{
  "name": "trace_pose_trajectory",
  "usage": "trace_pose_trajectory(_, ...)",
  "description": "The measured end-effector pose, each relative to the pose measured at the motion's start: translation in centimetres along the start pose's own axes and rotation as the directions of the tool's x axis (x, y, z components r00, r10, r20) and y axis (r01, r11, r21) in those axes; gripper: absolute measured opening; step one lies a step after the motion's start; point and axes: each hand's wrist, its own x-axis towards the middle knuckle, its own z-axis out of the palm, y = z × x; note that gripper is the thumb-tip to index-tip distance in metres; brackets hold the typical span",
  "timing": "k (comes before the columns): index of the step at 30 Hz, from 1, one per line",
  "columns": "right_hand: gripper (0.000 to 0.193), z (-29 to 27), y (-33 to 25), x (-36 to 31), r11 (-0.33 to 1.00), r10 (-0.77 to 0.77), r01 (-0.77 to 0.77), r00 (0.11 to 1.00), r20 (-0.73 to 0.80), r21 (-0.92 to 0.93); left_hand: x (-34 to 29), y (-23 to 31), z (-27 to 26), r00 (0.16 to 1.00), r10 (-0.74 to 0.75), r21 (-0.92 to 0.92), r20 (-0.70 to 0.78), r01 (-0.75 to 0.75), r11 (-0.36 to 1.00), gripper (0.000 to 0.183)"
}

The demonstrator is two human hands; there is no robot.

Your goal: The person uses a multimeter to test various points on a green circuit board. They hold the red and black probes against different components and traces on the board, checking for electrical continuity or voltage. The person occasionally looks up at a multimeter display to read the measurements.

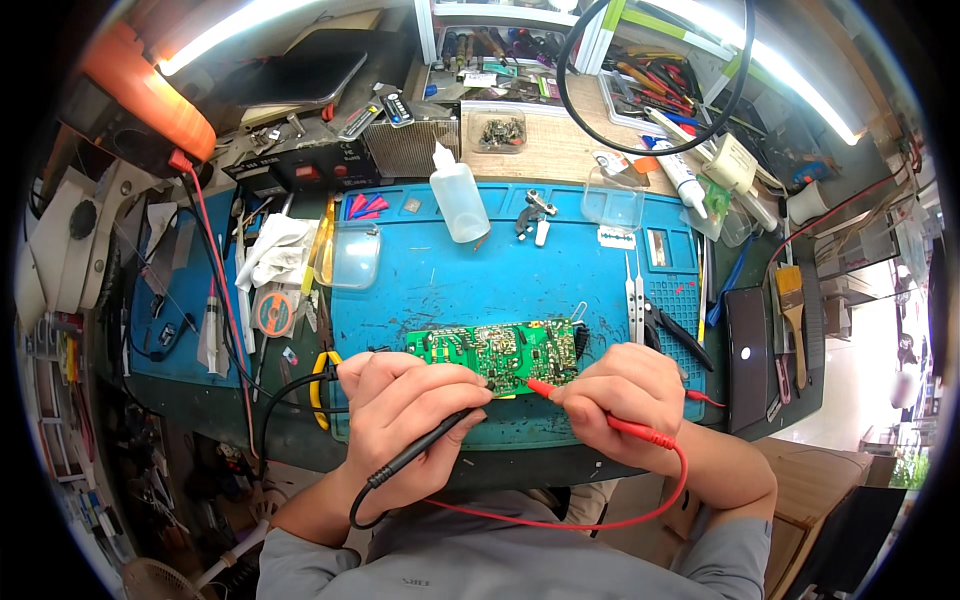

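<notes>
A green circuit board [500,350] lies near the front of a blue work mat [400,265]. My left hand [410,415] is closed round a black test probe [415,455], its fingertips at the board's lower left edge; the probe's tip is hidden or too small to make out. In my right hand [625,395] is a red test probe [640,431], slanting left so that its tip end reaches the board's lower middle. Whether the tip touches a solder point cannot be made out. A red lead [683,485] loops below from the red probe.
Yellow-handled pliers [322,390] lie left of my left hand. Tweezers [634,300] and black-handled cutters [680,338] lie beyond my right hand. Farther back stands a squeeze bottle [461,200]. A dark laptop-like device [745,375] is at the right, and a black cable [270,420] runs at the left.
</notes>
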Motion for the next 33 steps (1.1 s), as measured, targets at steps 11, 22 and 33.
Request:
trace_pose_trajectory(11,0.010,0.03,0.06,0.05,1.000,-0.016,0.016,1.000,-0.002,-0.013,-0.03,-0.06,0.05,1.000,-0.004,-0.001,0.002,0.004,1.000,0.023)
trace_pose_trajectory(22,0.012,-0.81,0.41,-0.18,0.998,-0.054,0.054,0.998,-0.019,-0.016,-0.76,-0.31,-0.18,0.995,0.003,-0.009,-0.096,-0.004,1.000,0.019)
trace_pose_trajectory(33,0.014,-0.41,0.59,-0.22,0.999,-0.044,0.043,0.999,-0.026,-0.015,-0.72,-0.29,-0.15,0.999,-0.021,-0.023,-0.036,0.020,1.000,0.019)
